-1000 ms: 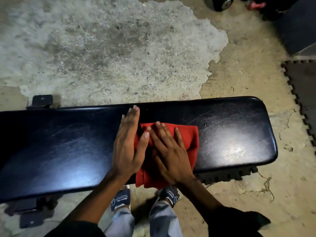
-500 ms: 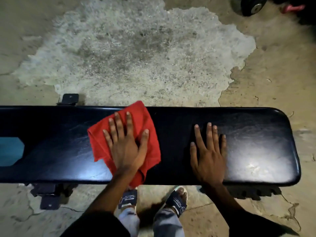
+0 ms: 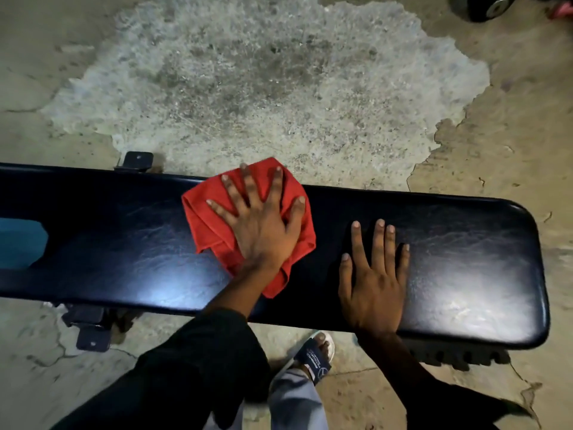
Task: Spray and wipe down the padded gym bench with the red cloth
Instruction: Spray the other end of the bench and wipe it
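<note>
The black padded gym bench (image 3: pixel 465 259) runs across the view from left to right. A crumpled red cloth (image 3: pixel 204 218) lies on its far half, reaching the back edge. My left hand (image 3: pixel 263 225) presses flat on the cloth with fingers spread. My right hand (image 3: pixel 375 274) rests flat on the bare pad to the right of the cloth, fingers apart, holding nothing. No spray bottle is in view.
Cracked, patchy concrete floor (image 3: pixel 279 88) lies beyond the bench. A black metal bench foot (image 3: pixel 90 333) sticks out at the near left, another bracket (image 3: pixel 136 159) at the far side. A dumbbell (image 3: pixel 486 7) lies at the top right. My sandalled foot (image 3: pixel 313 358) stands under the bench's near edge.
The left hand took the cloth over from under the right hand, slid it left, then pushed it towards the bench's far edge. The right hand moved off the cloth onto bare pad.
</note>
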